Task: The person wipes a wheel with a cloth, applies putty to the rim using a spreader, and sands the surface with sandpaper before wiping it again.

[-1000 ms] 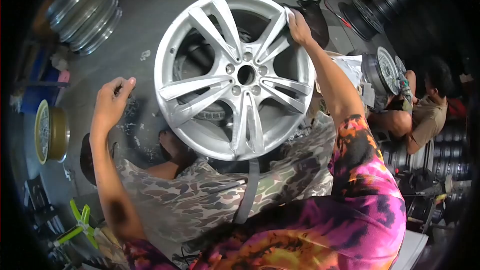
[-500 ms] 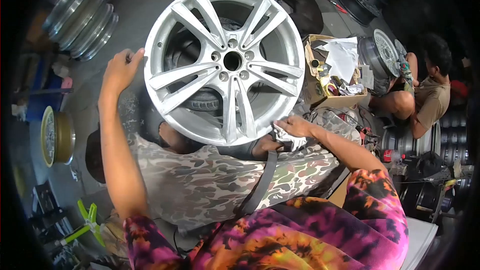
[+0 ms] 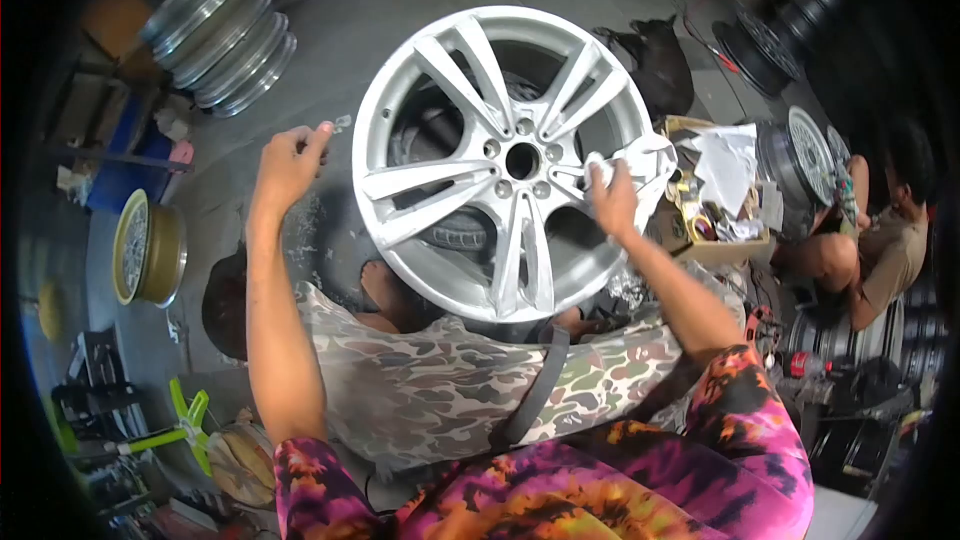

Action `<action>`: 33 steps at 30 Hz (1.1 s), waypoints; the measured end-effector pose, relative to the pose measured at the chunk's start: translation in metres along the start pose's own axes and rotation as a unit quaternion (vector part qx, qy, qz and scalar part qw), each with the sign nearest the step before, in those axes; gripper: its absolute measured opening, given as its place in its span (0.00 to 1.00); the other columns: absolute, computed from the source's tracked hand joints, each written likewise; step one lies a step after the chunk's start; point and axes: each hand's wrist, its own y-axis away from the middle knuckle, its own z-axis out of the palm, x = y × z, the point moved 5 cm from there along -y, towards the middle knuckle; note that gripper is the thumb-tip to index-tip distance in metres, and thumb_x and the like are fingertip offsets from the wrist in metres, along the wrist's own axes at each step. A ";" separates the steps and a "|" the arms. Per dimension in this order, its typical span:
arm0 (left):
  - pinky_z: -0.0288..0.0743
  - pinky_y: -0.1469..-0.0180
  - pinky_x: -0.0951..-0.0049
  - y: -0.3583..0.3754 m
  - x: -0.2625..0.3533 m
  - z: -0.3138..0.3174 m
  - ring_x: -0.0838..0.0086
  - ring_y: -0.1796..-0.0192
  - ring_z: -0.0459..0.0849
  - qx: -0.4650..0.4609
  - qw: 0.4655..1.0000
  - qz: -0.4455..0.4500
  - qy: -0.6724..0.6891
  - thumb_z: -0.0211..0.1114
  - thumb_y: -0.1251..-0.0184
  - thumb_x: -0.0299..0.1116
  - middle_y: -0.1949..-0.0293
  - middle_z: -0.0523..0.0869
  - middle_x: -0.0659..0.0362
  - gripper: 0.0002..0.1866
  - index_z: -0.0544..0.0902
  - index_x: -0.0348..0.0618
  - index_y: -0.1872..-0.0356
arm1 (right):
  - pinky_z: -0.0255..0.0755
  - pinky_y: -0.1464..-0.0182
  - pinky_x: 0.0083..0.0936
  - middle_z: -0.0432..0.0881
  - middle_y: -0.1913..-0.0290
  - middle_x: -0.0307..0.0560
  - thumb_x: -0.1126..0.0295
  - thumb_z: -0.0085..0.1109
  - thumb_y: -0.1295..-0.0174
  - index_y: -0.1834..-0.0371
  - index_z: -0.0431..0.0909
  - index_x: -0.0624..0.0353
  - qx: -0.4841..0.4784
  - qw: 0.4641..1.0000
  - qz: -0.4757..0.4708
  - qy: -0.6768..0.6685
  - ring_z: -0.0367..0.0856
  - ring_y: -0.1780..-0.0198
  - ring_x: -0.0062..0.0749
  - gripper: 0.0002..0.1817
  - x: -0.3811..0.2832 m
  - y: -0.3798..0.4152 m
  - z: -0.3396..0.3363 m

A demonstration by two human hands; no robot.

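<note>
A silver alloy wheel rim (image 3: 522, 290) with double spokes is face up in front of my knees, resting above a dark tyre (image 3: 455, 232). My right hand (image 3: 612, 202) grips a white cloth (image 3: 655, 165) over the spokes at the wheel's right side. The cloth spreads past the rim's right edge. To the left of the wheel, my left hand (image 3: 290, 165) is held in the air, a small gap away from the rim. Its fingers are loosely bent, the thumb stands apart, and I see nothing in it.
A cardboard box (image 3: 725, 250) of papers and tape stands just right of the wheel. Beyond it, another person (image 3: 890, 240) sits by a rim. A dark dog (image 3: 660, 65) lies behind. Stacked rims (image 3: 225, 35) and a gold rim (image 3: 150, 248) stand at left.
My right hand has moved up from the rim's lower edge onto the right spokes, with the cloth spread out. My left hand has come off the rim's left edge. The view has shifted.
</note>
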 end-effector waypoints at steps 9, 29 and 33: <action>0.75 0.65 0.75 0.017 -0.004 -0.013 0.76 0.71 0.81 -0.022 0.999 -0.042 -0.004 0.62 0.26 0.52 0.75 0.83 0.57 0.28 0.83 0.30 0.70 | 0.79 0.54 0.42 0.83 0.57 0.58 0.57 0.69 0.40 0.51 0.79 0.58 -0.258 0.892 -0.340 -0.150 0.86 0.56 0.52 0.20 -0.194 0.052 0.028; 0.69 0.43 0.47 0.168 -0.099 0.195 0.46 0.42 0.72 -0.053 0.986 -0.112 0.115 0.47 0.19 0.50 0.57 0.81 0.36 0.31 0.83 0.26 0.57 | 0.72 0.36 0.43 0.82 0.45 0.71 0.34 0.51 0.38 0.38 0.78 0.66 -0.240 0.962 0.073 0.109 0.80 0.39 0.60 0.44 0.050 -0.080 0.012; 0.71 0.45 0.48 0.157 -0.111 0.197 0.48 0.53 0.79 -0.024 0.988 -0.128 0.085 0.47 0.20 0.51 0.62 0.83 0.35 0.32 0.82 0.26 0.66 | 0.72 0.36 0.43 0.83 0.47 0.71 0.35 0.52 0.40 0.37 0.78 0.66 -0.256 0.960 0.093 0.068 0.80 0.41 0.60 0.44 0.057 -0.077 0.025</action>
